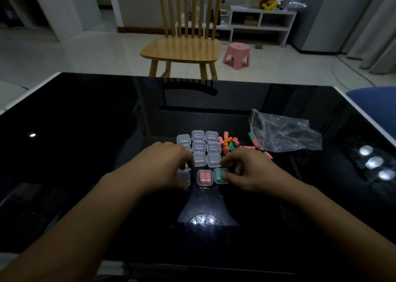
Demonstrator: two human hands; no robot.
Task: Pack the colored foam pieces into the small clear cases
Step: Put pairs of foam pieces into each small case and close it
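Right hand (246, 170), knuckles up, fingers curled, thumb and fingertips pinching the small clear case w/ green foam inside (220, 176) at its right edge; looks like it's pressing the lid closed or setting it down. Left hand (169, 163) also curled over, fingertips down on an empty clear case (183, 178) at front left; can't tell if it's gripping or just touching. Between them sits the clear case w/ two pink foam pieces (204, 178), long axes running away from the person. Just behind: the block of empty clear cases (205, 148). Loose pile of pink, orange and green foam pieces (228, 142) lies beyond the right hand, so that hand's nearer for the next pick. Crumpled clear zip bag (285, 134) further right on the glossy black table (85, 120).
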